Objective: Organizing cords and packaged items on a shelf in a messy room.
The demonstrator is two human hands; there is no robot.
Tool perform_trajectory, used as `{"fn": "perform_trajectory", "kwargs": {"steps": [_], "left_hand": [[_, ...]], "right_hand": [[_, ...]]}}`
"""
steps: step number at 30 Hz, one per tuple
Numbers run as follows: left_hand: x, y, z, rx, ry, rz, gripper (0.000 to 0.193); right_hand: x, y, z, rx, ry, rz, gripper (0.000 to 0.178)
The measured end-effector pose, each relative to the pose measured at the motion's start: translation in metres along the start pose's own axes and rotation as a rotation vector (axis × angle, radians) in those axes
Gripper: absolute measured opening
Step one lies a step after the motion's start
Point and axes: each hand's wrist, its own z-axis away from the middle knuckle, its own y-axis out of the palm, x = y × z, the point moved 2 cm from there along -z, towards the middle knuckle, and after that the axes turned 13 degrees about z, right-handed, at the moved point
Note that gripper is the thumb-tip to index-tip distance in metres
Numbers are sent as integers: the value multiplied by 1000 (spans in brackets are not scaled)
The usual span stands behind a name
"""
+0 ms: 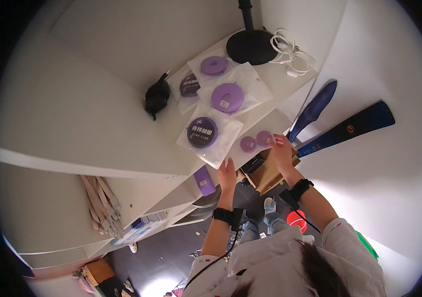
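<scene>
My left hand [226, 177] pinches the lower corner of a translucent packet [228, 132] lying on the white shelf. Inside that packet is a round purple case [202, 132] with a dark printed face. Over to the right, my right hand [282, 154] has its fingers closed at the edge of a pair of small pink-purple discs [248, 144], side by side. Several more packets overlap farther back, holding a purple ring-shaped disc [227, 97], another purple disc [214, 65] and a dark-faced case [189, 85]. Black bands with small boxes sit on both my wrists.
At the shelf's back stand a black round base with a pole [251, 47] and a coiled white cable [290, 52]. A black object [157, 96] lies at left. Below are a wooden box [270, 171] and a purple box [204, 180]. Two dark blue long items [349, 129] lean right.
</scene>
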Motion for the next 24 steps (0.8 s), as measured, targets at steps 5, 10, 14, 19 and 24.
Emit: {"fn": "perform_trajectory", "kwargs": {"steps": [5, 10, 14, 19, 24], "left_hand": [[-51, -19, 17, -69, 181, 21, 37], [-76, -51, 35, -23, 43, 119, 35], [-90, -74, 52, 105, 22, 155, 41], [-149, -103, 77, 302, -20, 319, 41], [-173, -134, 98, 348, -8, 322, 39]], "right_hand": [[17, -20, 19, 178, 70, -143, 48], [66, -54, 56, 363, 41, -191, 63], [100, -82, 95, 562, 142, -232, 69], [135, -103, 131, 688, 214, -218, 49], [160, -112, 151, 855, 104, -102, 39]]}}
